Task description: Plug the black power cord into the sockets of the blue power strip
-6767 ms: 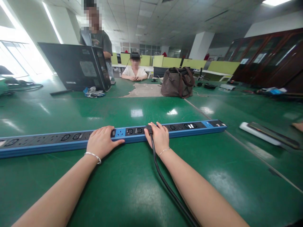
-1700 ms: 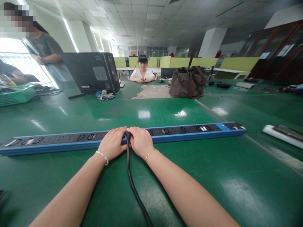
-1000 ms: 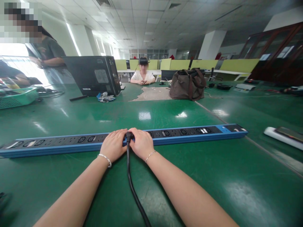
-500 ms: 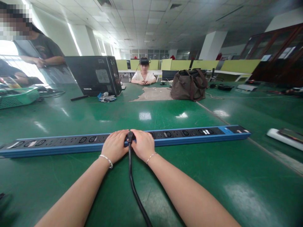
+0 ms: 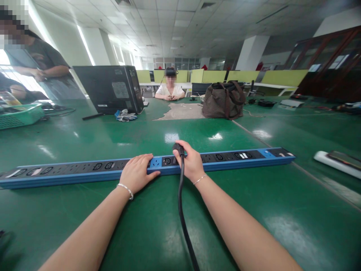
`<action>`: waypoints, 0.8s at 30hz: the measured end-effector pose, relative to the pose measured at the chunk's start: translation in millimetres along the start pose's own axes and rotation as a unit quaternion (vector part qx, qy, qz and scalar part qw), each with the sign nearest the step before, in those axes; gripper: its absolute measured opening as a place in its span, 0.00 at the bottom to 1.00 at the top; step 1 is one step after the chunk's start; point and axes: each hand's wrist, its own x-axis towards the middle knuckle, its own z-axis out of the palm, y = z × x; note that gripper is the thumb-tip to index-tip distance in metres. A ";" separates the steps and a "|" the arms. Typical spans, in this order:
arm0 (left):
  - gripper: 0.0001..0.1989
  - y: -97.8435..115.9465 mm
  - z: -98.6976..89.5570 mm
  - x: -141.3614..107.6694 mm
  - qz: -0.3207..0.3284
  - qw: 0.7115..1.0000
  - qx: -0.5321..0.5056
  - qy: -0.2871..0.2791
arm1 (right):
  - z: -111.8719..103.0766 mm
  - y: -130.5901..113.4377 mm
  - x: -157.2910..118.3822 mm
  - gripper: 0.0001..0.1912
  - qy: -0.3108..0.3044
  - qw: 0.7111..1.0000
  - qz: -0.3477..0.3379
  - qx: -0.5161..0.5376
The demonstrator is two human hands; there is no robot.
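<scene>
A long blue power strip (image 5: 239, 164) with a black socket face lies across the green table. My left hand (image 5: 137, 169) grips it just left of the blue socket (image 5: 155, 162), fingers over the top and thumb along the front side. Held in my right hand (image 5: 193, 160) is a black power plug (image 5: 178, 148), raised above the strip right of that socket. Its thick black cable (image 5: 181, 203) runs down toward me and out of view. The plug's pins are hidden. Part of the socket face lies behind my right hand.
On the far side stand a black computer case (image 5: 104, 90), blue-white gloves (image 5: 125, 115) and a brown bag (image 5: 221, 99). A green basket (image 5: 22, 116) is at left, a white bar (image 5: 338, 164) at right. One person sits opposite; others are at left.
My right hand has lifted the plug away from the middle blue socket and moved right, uncovering that socket. My left hand stays on the strip.
</scene>
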 end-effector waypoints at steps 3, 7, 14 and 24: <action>0.32 0.3 -0.2 0.1 -0.003 1.000 -0.001 -0.001 | -32.0 21.8 0.1 0.16 -0.030 0.999 0.006 -0.031; 0.32 0.0 0.2 0.2 -0.004 1.000 -0.015 0.000 | -50.1 38.1 -5.1 0.16 -0.090 0.994 0.015 -0.056; 0.31 -0.6 0.6 -0.2 -0.005 1.000 -0.015 0.003 | -45.1 32.6 -8.4 0.15 -0.119 0.982 -0.002 -0.144; 0.31 -0.3 0.2 -0.7 -0.002 1.000 -0.023 0.004 | -39.3 32.3 -13.5 0.15 -0.097 0.969 -0.107 -0.199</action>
